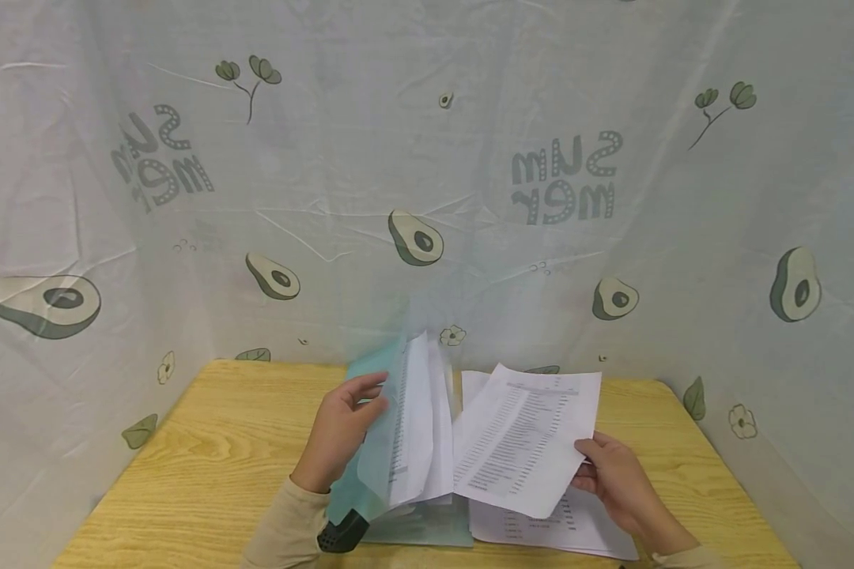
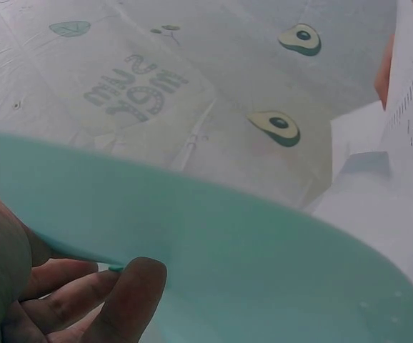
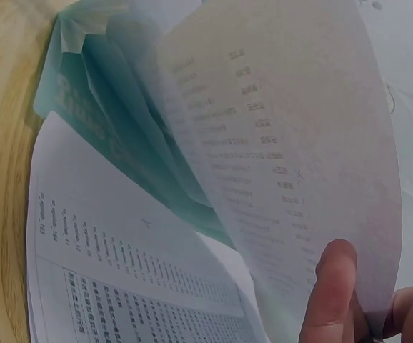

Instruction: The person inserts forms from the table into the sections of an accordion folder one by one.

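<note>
A teal plastic folder [image 1: 384, 446] stands partly open at the middle of the table, with several white papers [image 1: 434, 435] upright inside it. My left hand [image 1: 341, 427] grips the folder's raised cover at its left side; in the left wrist view the thumb and fingers [image 2: 131, 300] meet the cover's edge. In my right hand [image 1: 619, 482], thumb and fingers pinch the right edge of a printed sheet [image 1: 527, 435], which is tilted up beside the folder. Beneath that sheet lie other printed papers [image 3: 113, 257], flat on the table at the folder's right.
The wooden table [image 1: 206, 450] has yellow grain and extends to both sides of the folder. A pale curtain [image 1: 356, 142] printed with avocados and leaves hangs behind and along both sides. A black wrist device [image 1: 343, 531] sits on the left sleeve.
</note>
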Available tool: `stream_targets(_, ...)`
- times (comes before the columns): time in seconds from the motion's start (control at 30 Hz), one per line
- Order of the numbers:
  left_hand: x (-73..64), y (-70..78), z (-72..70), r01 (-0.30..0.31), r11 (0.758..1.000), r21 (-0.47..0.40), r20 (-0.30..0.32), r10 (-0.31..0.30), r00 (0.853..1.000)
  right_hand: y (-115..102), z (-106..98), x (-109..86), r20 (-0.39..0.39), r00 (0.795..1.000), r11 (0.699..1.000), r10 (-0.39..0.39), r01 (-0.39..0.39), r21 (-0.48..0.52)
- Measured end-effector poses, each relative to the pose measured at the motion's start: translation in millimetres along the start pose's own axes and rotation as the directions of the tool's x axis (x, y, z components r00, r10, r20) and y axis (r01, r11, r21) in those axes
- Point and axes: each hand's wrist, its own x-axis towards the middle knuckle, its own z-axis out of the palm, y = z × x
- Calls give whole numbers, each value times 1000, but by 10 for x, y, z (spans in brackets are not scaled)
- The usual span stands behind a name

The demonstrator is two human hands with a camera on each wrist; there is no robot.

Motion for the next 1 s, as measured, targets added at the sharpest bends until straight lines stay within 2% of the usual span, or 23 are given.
stream_targets(0.67, -1, 1, -10, -3, 1000, -1, -2, 3, 1000, 88, 279, 39, -52, 999, 998, -14, 17, 54)
stream_targets(1.0, 3, 9, -4, 3, 1000, 6, -5, -3, 1000, 134, 348, 46, -37, 999, 998, 5, -2, 64)
